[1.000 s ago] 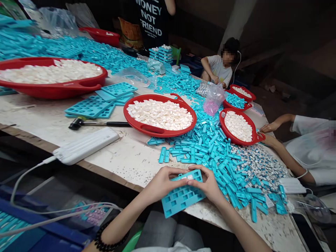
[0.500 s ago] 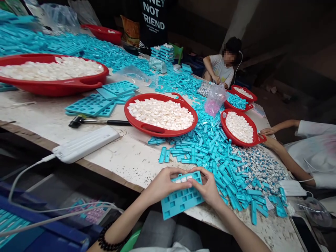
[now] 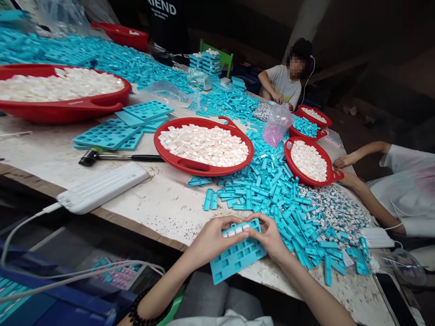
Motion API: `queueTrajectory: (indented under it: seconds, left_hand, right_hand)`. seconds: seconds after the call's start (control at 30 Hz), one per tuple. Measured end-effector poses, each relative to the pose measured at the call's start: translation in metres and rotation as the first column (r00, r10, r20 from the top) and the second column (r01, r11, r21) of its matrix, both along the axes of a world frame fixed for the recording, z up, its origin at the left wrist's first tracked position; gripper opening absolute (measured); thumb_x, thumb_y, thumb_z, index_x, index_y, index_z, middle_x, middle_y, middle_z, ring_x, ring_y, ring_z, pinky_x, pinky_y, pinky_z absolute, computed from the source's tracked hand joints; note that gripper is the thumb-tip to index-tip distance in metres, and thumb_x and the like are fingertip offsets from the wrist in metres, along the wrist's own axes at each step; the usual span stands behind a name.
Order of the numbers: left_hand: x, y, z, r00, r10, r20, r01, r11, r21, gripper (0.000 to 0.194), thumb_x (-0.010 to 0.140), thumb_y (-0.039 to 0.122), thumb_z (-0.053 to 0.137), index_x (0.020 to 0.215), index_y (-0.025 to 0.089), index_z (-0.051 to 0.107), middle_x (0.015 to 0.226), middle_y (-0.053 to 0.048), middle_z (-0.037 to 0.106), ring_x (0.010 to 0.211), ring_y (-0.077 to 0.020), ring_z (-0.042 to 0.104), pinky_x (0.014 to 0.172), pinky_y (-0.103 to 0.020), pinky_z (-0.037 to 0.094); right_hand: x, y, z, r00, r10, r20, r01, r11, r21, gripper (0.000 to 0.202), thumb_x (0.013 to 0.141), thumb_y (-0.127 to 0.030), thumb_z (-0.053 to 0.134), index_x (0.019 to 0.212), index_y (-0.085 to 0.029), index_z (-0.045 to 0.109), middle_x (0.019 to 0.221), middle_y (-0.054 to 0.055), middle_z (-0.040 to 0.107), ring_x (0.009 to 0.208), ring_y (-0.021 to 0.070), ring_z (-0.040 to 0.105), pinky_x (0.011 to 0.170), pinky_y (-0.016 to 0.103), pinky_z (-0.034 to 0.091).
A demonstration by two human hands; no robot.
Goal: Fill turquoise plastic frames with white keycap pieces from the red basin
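Observation:
My left hand (image 3: 215, 239) and my right hand (image 3: 271, 236) both grip a turquoise plate with square holes (image 3: 239, 259), tilted at the table's near edge. Several white square caps (image 3: 235, 231) sit in a row along the plate's far edge. Both thumbs press near the right end of that row, while the other fingers curl behind the plate, partly hidden. Just beyond my hands lies a heap of turquoise rectangular pieces (image 3: 278, 194). A red basin (image 3: 204, 170) heaped with white caps stands farther back.
A rubber-headed hammer (image 3: 90, 157), a white power strip (image 3: 105, 188) with a cable and stacked turquoise plates (image 3: 105, 133) lie left. Another red basin (image 3: 302, 174) stands right, near a co-worker's hand (image 3: 345, 161). A phone (image 3: 394, 299) lies at right; another person (image 3: 287, 81) sits at the back.
The view has shifted slightly, so the table's contents appear a little farther left and higher. My hands keep hold of the plate, and more of its white row shows beside the thumbs.

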State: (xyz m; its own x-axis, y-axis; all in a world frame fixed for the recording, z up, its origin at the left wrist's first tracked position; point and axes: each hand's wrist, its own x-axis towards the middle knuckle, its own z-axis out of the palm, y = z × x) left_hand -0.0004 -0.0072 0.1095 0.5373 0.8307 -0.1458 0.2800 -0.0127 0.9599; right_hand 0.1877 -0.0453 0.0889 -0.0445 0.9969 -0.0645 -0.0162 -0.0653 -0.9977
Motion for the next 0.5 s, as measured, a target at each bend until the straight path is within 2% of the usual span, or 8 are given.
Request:
queueTrajectory:
  seconds: [0.13, 0.27, 0.4, 0.5]
  left_hand:
    - [0.002, -0.001, 0.000, 1.000, -0.008, 0.009, 0.008, 1.000, -0.020, 0.039, 0.080, 0.050, 0.072, 0.105, 0.021, 0.077, 0.115, -0.007, 0.077, 0.112, -0.0320, 0.067, 0.096, -0.037, 0.051]
    - [0.002, -0.001, -0.012, 0.998, 0.026, 0.065, -0.020, 0.996, -0.092, 0.037, 0.075, 0.045, 0.076, 0.100, 0.018, 0.076, 0.113, -0.009, 0.077, 0.111, -0.0322, 0.068, 0.098, -0.038, 0.051]
    - [0.001, -0.003, -0.024, 0.994, 0.026, 0.105, -0.012, 0.992, -0.128, 0.032, 0.076, 0.043, 0.075, 0.098, 0.020, 0.076, 0.110, -0.007, 0.078, 0.107, -0.0309, 0.070, 0.097, -0.040, 0.052]
    - [0.000, -0.006, -0.027, 0.994, 0.035, 0.105, -0.023, 0.994, -0.110, 0.029, 0.075, 0.039, 0.076, 0.097, 0.020, 0.076, 0.107, -0.005, 0.078, 0.106, -0.0299, 0.070, 0.099, -0.039, 0.050]
  right_hand:
    - [0.007, 0.003, -0.002, 0.996, 0.017, -0.091, -0.028, 0.993, -0.119, 0.041, 0.065, -0.050, 0.088, 0.091, -0.022, 0.073, 0.093, 0.004, 0.074, 0.088, 0.0235, 0.069, 0.079, 0.033, 0.055]
    - [0.007, 0.003, 0.000, 0.992, 0.013, -0.123, -0.038, 0.977, -0.208, 0.045, 0.060, -0.049, 0.091, 0.091, -0.021, 0.074, 0.085, 0.002, 0.074, 0.072, 0.0191, 0.068, 0.065, 0.028, 0.055]
    - [0.004, 0.001, 0.000, 0.996, 0.015, -0.088, -0.032, 0.979, -0.199, 0.040, 0.062, -0.045, 0.091, 0.090, -0.021, 0.075, 0.086, 0.002, 0.075, 0.075, 0.0192, 0.068, 0.066, 0.028, 0.055]
    - [0.002, -0.001, -0.002, 0.999, 0.005, -0.047, -0.013, 0.986, -0.169, 0.037, 0.063, -0.043, 0.091, 0.089, -0.022, 0.075, 0.088, 0.002, 0.075, 0.077, 0.0196, 0.068, 0.067, 0.027, 0.054]
